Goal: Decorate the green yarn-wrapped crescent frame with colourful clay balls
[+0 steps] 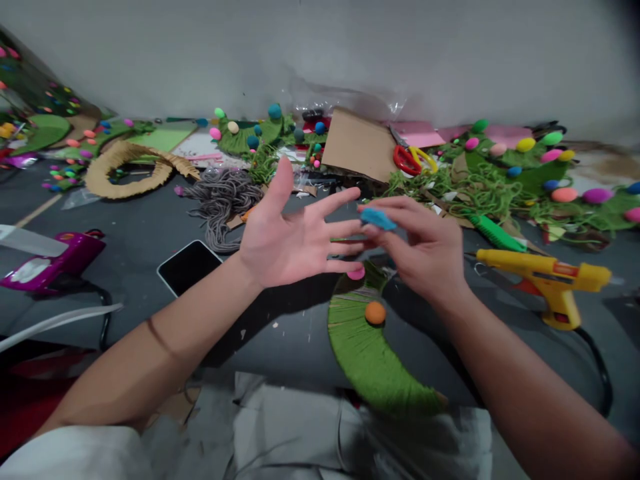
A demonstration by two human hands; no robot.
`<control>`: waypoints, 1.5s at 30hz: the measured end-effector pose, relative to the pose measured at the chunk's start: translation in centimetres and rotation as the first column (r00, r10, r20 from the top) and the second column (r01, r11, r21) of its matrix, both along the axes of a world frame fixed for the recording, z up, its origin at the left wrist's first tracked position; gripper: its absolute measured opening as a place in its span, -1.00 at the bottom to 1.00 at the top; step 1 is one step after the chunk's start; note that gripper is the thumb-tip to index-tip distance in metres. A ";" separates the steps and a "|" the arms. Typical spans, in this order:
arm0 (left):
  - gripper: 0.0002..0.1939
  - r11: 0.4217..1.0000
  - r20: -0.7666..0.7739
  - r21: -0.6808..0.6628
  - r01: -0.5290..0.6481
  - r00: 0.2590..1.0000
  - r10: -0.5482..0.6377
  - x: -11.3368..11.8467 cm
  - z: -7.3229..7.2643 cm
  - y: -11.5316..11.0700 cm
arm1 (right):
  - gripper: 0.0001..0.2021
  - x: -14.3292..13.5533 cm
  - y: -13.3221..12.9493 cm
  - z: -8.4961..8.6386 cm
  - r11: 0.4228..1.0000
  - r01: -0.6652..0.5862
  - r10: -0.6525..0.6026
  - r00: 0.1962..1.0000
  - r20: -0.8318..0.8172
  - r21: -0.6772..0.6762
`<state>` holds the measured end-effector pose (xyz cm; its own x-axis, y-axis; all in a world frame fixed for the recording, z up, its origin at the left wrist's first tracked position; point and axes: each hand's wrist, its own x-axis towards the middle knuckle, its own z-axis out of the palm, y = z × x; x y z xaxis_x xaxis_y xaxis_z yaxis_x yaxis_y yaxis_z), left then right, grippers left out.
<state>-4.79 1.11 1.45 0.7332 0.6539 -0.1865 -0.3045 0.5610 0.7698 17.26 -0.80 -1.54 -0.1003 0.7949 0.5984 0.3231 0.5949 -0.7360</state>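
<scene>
My left hand (300,237) is held palm up above the table, its fingers spread and nothing in it. Close to its fingertips, my right hand (425,243) pinches a soft blue lump (379,219) that looks like modelling clay. Below both hands lies a green yarn-wrapped crescent (373,353) at the table's front edge. An orange ball (375,313) sits on its inner side. A pink ball (356,272) shows by the left little fingertip; whether it touches the finger or the crescent I cannot tell. The left hand hides part of the crescent's upper end.
At right lies a yellow glue gun (545,270) with a cord. A purple tool (55,263) and a phone (190,267) are at left. Behind are grey yarn (225,200), a straw-coloured ring (130,170), cardboard (357,143), scissors (415,160) and green yarn scraps (480,187).
</scene>
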 end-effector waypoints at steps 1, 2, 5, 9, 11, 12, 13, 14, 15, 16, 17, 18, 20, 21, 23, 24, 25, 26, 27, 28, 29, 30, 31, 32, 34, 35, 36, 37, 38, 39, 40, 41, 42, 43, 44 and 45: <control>-0.09 0.999 -0.002 -0.016 -0.028 1.000 0.028 0.0 0.2 0.0 | -0.82 0.1 -0.2 0.4 0.999 0.003 -0.007 0.993 -0.119 -0.032; -0.08 0.999 0.002 -0.017 -0.051 0.999 0.051 0.0 0.4 -0.1 | -0.81 0.3 -0.3 0.7 0.999 0.000 -0.010 0.978 -0.208 -0.047; -0.08 0.999 0.062 0.041 -0.031 0.998 0.029 -0.2 0.6 -0.1 | -0.78 0.6 -0.5 1.0 0.998 -0.035 0.039 0.995 -0.093 0.045; -0.02 0.994 0.078 0.108 0.014 0.997 -0.023 -0.6 0.2 0.1 | -0.77 0.4 -0.3 0.2 0.979 -0.118 0.056 0.939 0.338 0.167; -0.01 0.993 0.049 0.115 0.015 0.999 -0.021 -0.7 0.1 0.1 | -0.81 0.3 -0.3 0.1 0.986 -0.105 0.057 0.942 0.330 0.130; -0.02 0.993 0.047 0.115 0.019 0.999 -0.025 -0.8 0.1 0.2 | -0.82 0.2 -0.3 0.1 0.992 -0.085 0.056 0.961 0.272 0.095; -0.05 0.993 0.052 0.113 0.025 0.998 -0.031 -0.8 0.1 0.2 | -0.82 0.2 -0.4 0.2 0.996 -0.062 0.048 0.978 0.203 0.064; -0.07 0.993 0.067 0.114 0.029 0.997 -0.037 -0.9 0.2 0.1 | -0.82 0.2 -0.5 0.3 0.998 -0.041 0.035 0.989 0.145 0.042; -0.09 0.992 0.081 0.120 0.033 0.996 -0.043 -0.9 0.2 0.1 | -0.82 0.3 -0.5 0.4 0.999 -0.029 0.025 0.993 0.119 0.035; -0.10 0.991 0.083 0.130 0.032 0.996 -0.043 -0.9 0.3 0.1 | -0.82 0.3 -0.5 0.5 0.999 -0.028 0.022 0.991 0.134 0.042; -0.10 0.989 0.067 0.144 0.024 0.997 -0.034 -0.8 0.3 0.1 | -0.83 0.4 -0.5 0.5 0.998 -0.038 0.026 0.982 0.184 0.059; -0.09 0.987 0.037 0.159 0.010 0.999 -0.016 -0.7 0.3 0.1 | -0.84 0.5 -0.5 0.4 0.995 -0.055 0.033 0.967 0.251 0.079; -0.12 0.984 -0.025 0.173 -0.035 0.999 0.039 -0.3 0.2 0.0 | -0.84 0.6 -0.3 0.1 0.990 -0.069 0.023 0.939 0.342 0.121; -0.19 0.983 -0.048 0.168 -0.068 0.996 0.077 -0.1 0.0 0.0 | -0.83 0.6 -0.2 0.0 0.988 -0.055 0.000 0.934 0.357 0.142; -0.34 0.978 -0.104 0.161 -0.135 0.983 0.153 0.4 -0.4 -0.1 | -0.80 0.7 -0.1 -0.2 0.982 -0.027 -0.044 0.926 0.374 0.184; -0.39 0.974 -0.142 0.164 -0.157 0.973 0.180 0.6 -0.7 -0.1 | -0.79 0.7 -0.1 -0.3 0.980 -0.029 -0.052 0.918 0.392 0.197; -0.45 0.970 -0.178 0.176 -0.169 0.963 0.200 0.8 -1.0 -0.2 | -0.77 0.6 -0.1 -0.4 0.977 -0.040 -0.052 0.907 0.419 0.208; -0.50 0.965 -0.207 0.198 -0.171 0.955 0.211 1.0 -1.2 -0.3 | -0.75 0.6 -0.1 -0.5 0.974 -0.056 -0.050 0.892 0.449 0.219; -0.56 0.961 -0.223 0.223 -0.166 0.950 0.216 1.0 -1.5 -0.3 | -0.73 0.5 -0.1 -0.5 0.971 -0.072 -0.049 0.876 0.479 0.229; -0.61 0.956 -0.224 0.244 -0.163 0.949 0.219 1.0 -1.7 -0.3 | -0.70 0.5 -0.1 -0.6 0.968 -0.085 -0.047 0.862 0.505 0.236; -0.65 0.952 -0.215 0.259 -0.163 0.951 0.222 1.0 -1.9 -0.3 | -0.67 0.5 -0.1 -0.6 0.966 -0.095 -0.046 0.851 0.523 0.239; -0.67 0.949 -0.203 0.268 -0.166 0.953 0.224 1.0 -2.0 -0.2 | -0.65 0.5 -0.1 -0.6 0.964 -0.103 -0.044 0.846 0.532 0.244; -0.69 0.949 -0.191 0.267 -0.170 0.955 0.226 0.9 -2.1 -0.2 | -0.64 0.5 -0.1 -0.6 0.963 -0.112 -0.039 0.844 0.534 0.247; -0.70 0.950 -0.183 0.256 -0.177 0.956 0.228 0.9 -2.2 -0.1 | -0.65 0.5 -0.2 -0.6 0.960 -0.121 -0.033 0.848 0.529 0.253; -0.69 0.957 -0.175 0.223 -0.184 0.959 0.224 0.9 -2.1 -0.1 | -0.67 0.4 -0.2 -0.5 0.949 -0.135 -0.024 0.871 0.491 0.286; -0.69 0.961 -0.174 0.204 -0.185 0.960 0.221 0.9 -2.1 0.0 | -0.68 0.4 -0.2 -0.5 0.942 -0.136 -0.024 0.885 0.465 0.307; -0.69 0.964 -0.174 0.189 -0.187 0.960 0.220 1.0 -2.0 -0.1 | -0.68 0.4 -0.2 -0.5 0.936 -0.135 -0.023 0.898 0.439 0.325; -0.70 0.965 -0.171 0.183 -0.190 0.960 0.221 1.1 -2.0 -0.1 | -0.67 0.4 -0.1 -0.6 0.931 -0.135 -0.020 0.908 0.419 0.338; -0.71 0.964 -0.168 0.185 -0.189 0.961 0.221 1.1 -1.9 -0.1 | -0.67 0.4 0.0 -0.7 0.931 -0.137 -0.016 0.912 0.410 0.340; -0.73 0.963 -0.171 0.193 -0.189 0.960 0.223 1.1 -1.9 -0.1 | -0.66 0.5 0.2 -0.8 0.934 -0.137 -0.010 0.913 0.408 0.329; -0.73 0.960 -0.180 0.204 -0.193 0.956 0.231 1.0 -1.9 0.0 | -0.63 0.6 0.3 -0.9 0.941 -0.135 -0.004 0.913 0.409 0.310; -0.73 0.957 -0.197 0.216 -0.195 0.951 0.239 1.0 -2.0 0.0 | -0.51 0.8 0.5 -1.0 0.949 -0.135 0.006 0.911 0.412 0.285; -0.73 0.954 -0.219 0.225 -0.197 0.944 0.247 0.9 -2.0 0.1 | -0.30 0.9 0.6 -1.1 0.959 -0.134 0.018 0.909 0.416 0.251; -0.72 0.952 -0.240 0.231 -0.201 0.936 0.256 0.7 -2.0 0.2 | -0.08 1.1 0.7 -1.1 0.967 -0.135 0.033 0.907 0.420 0.215; -0.72 0.948 -0.253 0.238 -0.211 0.929 0.270 0.7 -2.1 0.3 | 0.09 1.2 0.7 -1.1 0.973 -0.140 0.052 0.906 0.420 0.182; -0.72 0.943 -0.254 0.248 -0.220 0.925 0.283 0.6 -2.1 0.4 | 0.17 1.4 0.7 -1.0 0.977 -0.147 0.071 0.907 0.416 0.153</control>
<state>-4.21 1.48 -0.69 0.4763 0.8566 -0.1983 -0.1668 0.3095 0.9362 18.62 -0.11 -2.54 -0.4448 0.6496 0.6166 0.4964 0.7519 -0.4339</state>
